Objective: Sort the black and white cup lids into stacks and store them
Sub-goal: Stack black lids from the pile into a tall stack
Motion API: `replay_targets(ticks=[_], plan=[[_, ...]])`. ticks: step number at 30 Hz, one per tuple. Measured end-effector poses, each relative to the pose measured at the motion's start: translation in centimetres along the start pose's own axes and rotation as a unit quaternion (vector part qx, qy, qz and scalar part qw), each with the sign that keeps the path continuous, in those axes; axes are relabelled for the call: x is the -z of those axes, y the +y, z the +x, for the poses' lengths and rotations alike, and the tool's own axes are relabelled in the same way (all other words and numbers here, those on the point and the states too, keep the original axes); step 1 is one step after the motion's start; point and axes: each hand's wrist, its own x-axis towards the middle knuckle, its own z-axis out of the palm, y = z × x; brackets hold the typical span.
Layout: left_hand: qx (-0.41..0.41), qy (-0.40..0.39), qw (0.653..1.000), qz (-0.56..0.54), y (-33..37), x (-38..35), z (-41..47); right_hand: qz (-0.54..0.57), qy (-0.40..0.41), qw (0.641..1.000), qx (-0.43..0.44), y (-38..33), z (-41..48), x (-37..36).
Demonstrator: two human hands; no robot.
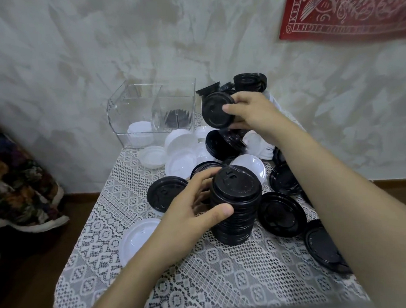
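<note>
- The left hand (192, 201) grips the tall black stack (236, 203). Its thumb is on the near side and its fingers curl round the far left side. The stack stands upright on the lace-covered table (203, 282).
- The right hand (249, 112) pinches a single black lid (215, 110) by its right edge. The lid is held in the air, tilted up so its top faces the camera.
- The held lid lies at about 12 o'clock from the stack, farther away and higher, with loose lids between them.
- Judgement: the coming move turns on matching axes. The stack's axis is vertical and the held lid is tipped almost on edge. It would have to travel back toward 6 o'clock and turn flat before it can nest on the stack's top lid.
- The right hand carries the lid, and the left, already on the stack, is placed to steady it.
- Loose white lids (181, 164) lie at 11 o'clock from the stack, and loose black lids (281, 214) lie at 3 o'clock.
- The clear bin (153, 95) sits at 11 o'clock against the wall. It holds white lids in its left compartment and something dark and ribbed in its right.
</note>
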Motion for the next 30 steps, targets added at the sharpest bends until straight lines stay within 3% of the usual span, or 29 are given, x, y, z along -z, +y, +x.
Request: replay_targets(ticks=[4, 9, 13, 18, 30], plan=[[0.001, -0.001, 1.000, 0.013, 0.3, 0.0, -0.1, 0.064, -0.066, 0.996, -0.014, -1.7, -6.2, 1.7], [0.003, 0.007, 1.000, 0.026, 0.4, -0.2, -0.2, 0.142, -0.061, 0.987, -0.042, -2.3, -11.9, 2.9], [0.005, 0.008, 0.999, 0.031, 0.5, -0.3, -0.3, 0.033, -0.071, 0.996, -0.053, -0.8, -14.9, 1.8], [0.006, 0.002, 0.999, 0.040, 0.5, -0.5, -0.2, -0.041, -0.005, 0.999, -0.012, 0.0, -15.6, 0.0], [0.005, -0.001, 0.999, 0.053, 0.5, -0.2, -0.4, -0.048, -0.020, 0.998, 0.036, 1.0, -16.9, -0.8]])
